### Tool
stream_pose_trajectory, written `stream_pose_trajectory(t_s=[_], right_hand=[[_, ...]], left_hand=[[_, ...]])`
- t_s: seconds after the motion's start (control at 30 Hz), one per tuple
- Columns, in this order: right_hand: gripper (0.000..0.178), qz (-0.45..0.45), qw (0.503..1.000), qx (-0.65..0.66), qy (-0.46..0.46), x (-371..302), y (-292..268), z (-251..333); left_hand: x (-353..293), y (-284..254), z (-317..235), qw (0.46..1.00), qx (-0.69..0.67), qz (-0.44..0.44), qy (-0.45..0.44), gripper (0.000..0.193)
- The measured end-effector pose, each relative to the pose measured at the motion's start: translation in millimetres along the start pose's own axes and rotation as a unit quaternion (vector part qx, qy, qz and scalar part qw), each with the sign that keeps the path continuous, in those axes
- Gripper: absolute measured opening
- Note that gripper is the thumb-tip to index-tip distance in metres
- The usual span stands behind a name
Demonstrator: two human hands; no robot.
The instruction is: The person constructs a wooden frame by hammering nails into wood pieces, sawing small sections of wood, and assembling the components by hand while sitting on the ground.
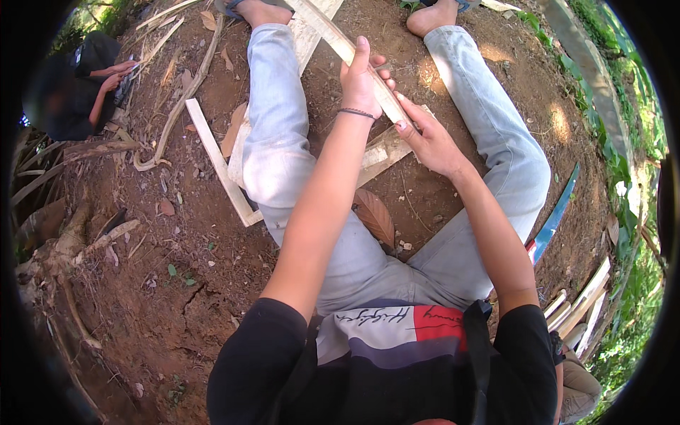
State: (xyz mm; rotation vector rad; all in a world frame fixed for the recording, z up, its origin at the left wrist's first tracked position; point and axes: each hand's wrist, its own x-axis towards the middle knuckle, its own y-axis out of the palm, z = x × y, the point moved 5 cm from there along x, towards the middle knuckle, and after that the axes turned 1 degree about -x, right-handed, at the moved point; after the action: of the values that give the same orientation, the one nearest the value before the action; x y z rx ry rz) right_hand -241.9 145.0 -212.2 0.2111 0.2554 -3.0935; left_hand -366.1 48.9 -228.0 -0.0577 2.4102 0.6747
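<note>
A long, pale wooden strip (329, 32) slants from the top edge down to between my legs. My left hand (363, 86) is closed around it, thumb up along its side. Lower down, my right hand (431, 143) grips the strip's near end, with the thumb toward my left wrist. Behind the hands, a wider rough board (309, 42) reaches the top edge, and another wooden piece (386, 157) lies on the ground under my wrists. To the left, narrow pale slats (214, 159) meet at a corner beside my knee, partly hidden by my leg.
A blue-bladed machete (556, 216) lies right of my right knee. Several cut wood pieces (584, 304) are stacked at the lower right, near another person's bent leg (581, 389). Another person (78, 85) sits at the upper left. Brown leaf (374, 218), roots and branches (185, 99) lie on bare soil.
</note>
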Motion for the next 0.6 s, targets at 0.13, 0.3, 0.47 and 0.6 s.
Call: stream_pose_trajectory(t_s=[0.13,0.3,0.47,0.6], right_hand=[[0.047,0.034,0.998,-0.036,0.036,-7.9,-0.3,0.1],[0.048,0.061,0.991,0.025,0.115,-26.4,8.8,-3.4],[0.053,0.072,0.985,0.092,0.127,-22.1,9.1,-11.1],[0.053,0.067,0.990,0.054,0.110,-20.9,13.2,-10.3]], left_hand=[[28.8,-27.5,-3.5,0.995,0.091,-0.019,0.024,0.034],[28.5,-15.8,-5.5,0.991,0.127,0.044,0.005,0.035],[26.2,-7.8,-7.0,0.986,0.151,0.067,0.017,0.037],[32.7,-17.5,-5.2,0.989,0.139,0.048,0.017,0.037]])
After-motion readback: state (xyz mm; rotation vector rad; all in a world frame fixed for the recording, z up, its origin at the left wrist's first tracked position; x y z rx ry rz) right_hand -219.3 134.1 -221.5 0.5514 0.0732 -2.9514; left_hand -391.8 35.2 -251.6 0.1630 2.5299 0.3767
